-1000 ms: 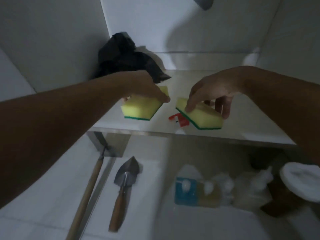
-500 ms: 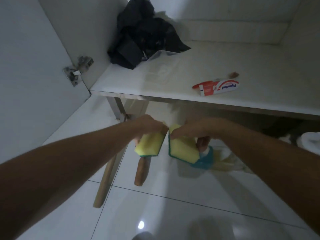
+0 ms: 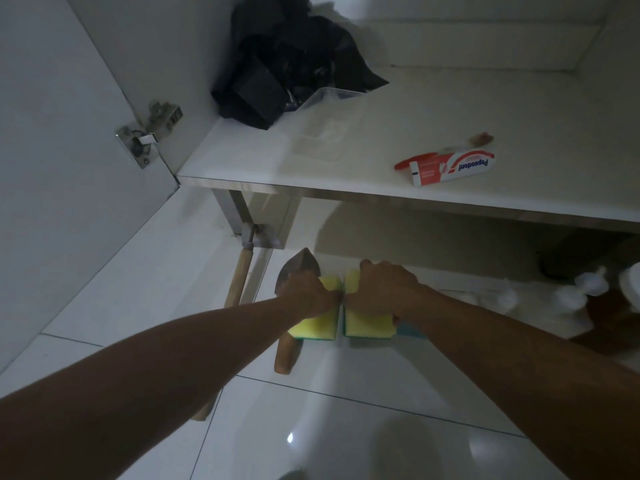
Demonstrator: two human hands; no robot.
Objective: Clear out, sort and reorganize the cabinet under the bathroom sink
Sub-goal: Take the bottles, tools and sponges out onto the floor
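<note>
Two yellow sponges with green scrub backs sit side by side low over the white floor tiles in front of the cabinet. My left hand (image 3: 306,294) grips the left sponge (image 3: 317,323) from above. My right hand (image 3: 381,289) grips the right sponge (image 3: 367,323) the same way. The sponges almost touch each other. On the cabinet shelf (image 3: 242,161) lie a red and white toothpaste box (image 3: 450,167), a clear plastic container (image 3: 325,129) and a black bag (image 3: 277,64) at the back left.
A garden trowel (image 3: 289,341) with a wooden handle lies on the floor partly under my left hand. A long wooden-handled tool (image 3: 239,282) lies left of it. Plastic bags and bottles (image 3: 571,296) crowd the floor at the right. The cabinet door (image 3: 69,150) stands open on the left.
Both hands lifted the sponges off the shelf and carried them down to the floor in front of the cabinet, where they now sit side by side.
</note>
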